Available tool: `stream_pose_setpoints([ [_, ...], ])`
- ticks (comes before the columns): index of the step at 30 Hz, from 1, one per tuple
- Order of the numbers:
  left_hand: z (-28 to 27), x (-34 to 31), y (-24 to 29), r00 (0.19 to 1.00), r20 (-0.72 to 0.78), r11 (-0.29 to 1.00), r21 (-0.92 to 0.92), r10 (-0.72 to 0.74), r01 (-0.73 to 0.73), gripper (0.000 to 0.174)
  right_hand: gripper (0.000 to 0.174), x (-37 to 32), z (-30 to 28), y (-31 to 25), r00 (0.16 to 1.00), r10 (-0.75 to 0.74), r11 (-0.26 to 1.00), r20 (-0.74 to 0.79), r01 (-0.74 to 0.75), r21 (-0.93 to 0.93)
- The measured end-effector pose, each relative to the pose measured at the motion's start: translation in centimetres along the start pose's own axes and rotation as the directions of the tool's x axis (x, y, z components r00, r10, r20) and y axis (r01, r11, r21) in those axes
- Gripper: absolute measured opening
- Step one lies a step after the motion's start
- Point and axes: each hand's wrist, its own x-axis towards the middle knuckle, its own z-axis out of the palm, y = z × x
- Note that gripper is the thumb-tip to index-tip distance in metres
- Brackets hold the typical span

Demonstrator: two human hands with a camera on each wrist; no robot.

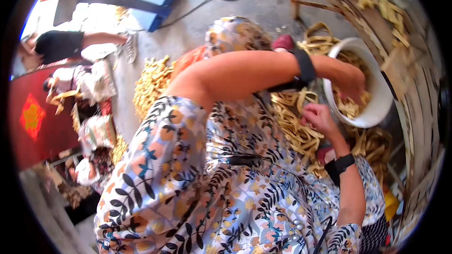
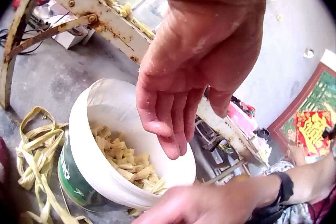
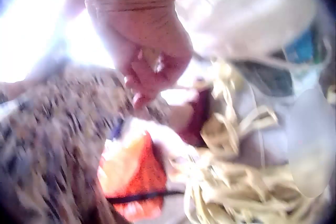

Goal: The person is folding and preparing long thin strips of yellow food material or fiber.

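Over the mouth of a white bucket hangs my left hand, its fingers loosely bent and nothing visible in them. Short pale yellow pieces lie inside the bucket, which has a green label outside. Beside the bucket is my right hand, above long pale yellow strips heaped on the floor. In the right wrist view its thumb and fingers curl toward each other; a small pale patch shows between them, and I cannot tell whether it is something held.
Wooden boards run along the right, with more yellow strips on them. An orange bag and a heap of yellow pieces lie on the left. Other people are at the far left. A black cable crosses the floor.
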Motion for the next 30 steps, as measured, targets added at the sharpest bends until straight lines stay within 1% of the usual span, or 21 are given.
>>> stream_pose_setpoints([
  [1, -1.2, -1.1, 0.4, 0.997, 0.006, 0.993, -0.091, 0.076, -0.076, 0.025, 0.014, -1.3, -0.7, -3.0, 0.997, -0.059, 0.998, -0.049, 0.059, -0.004],
  [2, -1.5, -2.3, 1.2, 0.965, 0.018, 0.799, -0.558, -0.26, 0.225, 0.036, 0.017, -3.0, -1.7, -5.6, 0.989, -0.109, 0.994, -0.103, 0.109, -0.01],
  [3, -2.0, -3.1, 1.3, 0.969, -0.031, 0.779, -0.6, -0.247, 0.179, 0.046, 0.017, -4.5, -3.2, -7.3, 0.976, -0.128, 0.992, -0.177, 0.127, -0.015],
  [4, -3.3, -4.0, 2.5, 0.958, -0.004, 0.677, -0.708, -0.286, 0.2, 0.047, 0.018, -6.2, -4.5, -8.8, 0.957, -0.151, 0.988, -0.247, 0.149, -0.026],
  [5, -4.2, -5.1, 3.0, 0.942, -0.139, 0.71, -0.692, -0.306, 0.129, 0.048, 0.019, -8.0, -5.2, -10.5, 0.926, -0.195, 0.98, -0.325, 0.198, -0.023],
  [6, -5.3, -5.2, 3.6, 0.954, -0.229, 0.715, -0.699, -0.193, -0.023, 0.044, 0.02, -9.6, -5.7, -12.4, 0.886, -0.245, 0.967, -0.394, 0.255, -0.029],
  [8, -7.4, -6.2, 4.9, 0.953, -0.279, 0.585, -0.794, -0.115, -0.162, 0.033, 0.02, -12.3, -6.3, -15.2, 0.839, -0.278, 0.957, -0.467, 0.281, -0.066],
  [11, -9.1, -6.3, 7.0, 0.894, -0.406, 0.743, -0.654, -0.188, -0.141, 0.021, 0.018, -13.9, -6.0, -15.9, 0.717, -0.32, 0.936, -0.619, 0.342, -0.088],
  [15, -5.6, -2.8, 4.7, 0.774, -0.576, 0.874, -0.482, -0.263, -0.062, 0.016, 0.016, -10.4, -9.1, -10.4, 0.543, -0.393, 0.917, -0.742, 0.288, -0.275],
  [16, -5.1, -2.2, 4.6, 0.762, -0.607, 0.915, -0.4, -0.224, -0.05, 0.016, 0.018, -9.5, -9.3, -9.4, 0.492, -0.397, 0.915, -0.775, 0.277, -0.293],
  [17, -4.8, -1.8, 4.5, 0.751, -0.634, 0.948, -0.316, -0.184, -0.034, 0.016, 0.02, -8.6, -9.8, -8.1, 0.418, -0.375, 0.925, -0.827, 0.22, -0.309],
  [18, -4.5, -1.6, 4.6, 0.741, -0.655, 0.972, -0.233, -0.144, -0.017, 0.015, 0.017, -8.8, -10.1, -7.6, 0.438, -0.429, 0.884, -0.79, 0.02, -0.468],
  [19, -5.0, -1.9, 5.5, 0.739, -0.647, 0.962, -0.272, -0.189, 0.009, 0.014, 0.016, -9.0, -9.4, -7.7, 0.403, -0.44, 0.877, -0.803, -0.001, -0.481],
  [20, -4.9, -1.9, 5.3, 0.797, -0.566, 0.945, -0.327, -0.209, 0.015, 0.013, 0.015, -8.9, -8.8, -7.3, 0.374, -0.445, 0.871, -0.814, -0.033, -0.491],
  [21, -5.0, -1.9, 4.9, 0.849, -0.479, 0.925, -0.38, -0.224, 0.03, 0.013, 0.015, -8.9, -8.5, -7.2, 0.396, -0.369, 0.891, -0.841, -0.105, -0.441],
  [22, -5.1, -2.0, 4.4, 0.892, -0.387, 0.902, -0.428, -0.234, 0.051, 0.013, 0.015, -9.0, -8.7, -6.6, 0.474, -0.349, 0.896, -0.808, -0.083, -0.435],
  [24, -5.3, -2.0, 3.3, 0.924, -0.368, 0.94, -0.341, -0.104, -0.03, 0.012, 0.015, -9.0, -8.8, -5.8, 0.618, -0.314, 0.906, -0.721, -0.033, -0.423],
  [26, -5.2, -1.9, 2.5, 0.942, -0.336, 0.959, -0.257, 0.024, -0.116, 0.013, 0.021, -9.9, -7.8, -6.2, 0.837, -0.191, 0.975, -0.513, 0.104, -0.194],
  [27, -5.9, -2.0, 3.1, 0.972, -0.236, 0.941, -0.331, -0.007, -0.074, 0.016, 0.022, -10.4, -7.2, -6.9, 0.911, -0.177, 0.984, -0.373, 0.175, -0.039],
  [28, -6.1, -1.9, 3.3, 0.979, -0.201, 0.864, -0.498, -0.027, -0.079, 0.016, 0.024, -10.9, -6.6, -7.8, 0.958, -0.186, 0.968, -0.217, 0.216, 0.126],
  [30, -6.4, -1.6, 3.9, 0.991, -0.126, 0.631, -0.772, -0.037, -0.074, 0.017, 0.032, -12.1, -6.1, -9.4, 0.935, -0.267, 0.921, -0.234, 0.319, 0.224],
])
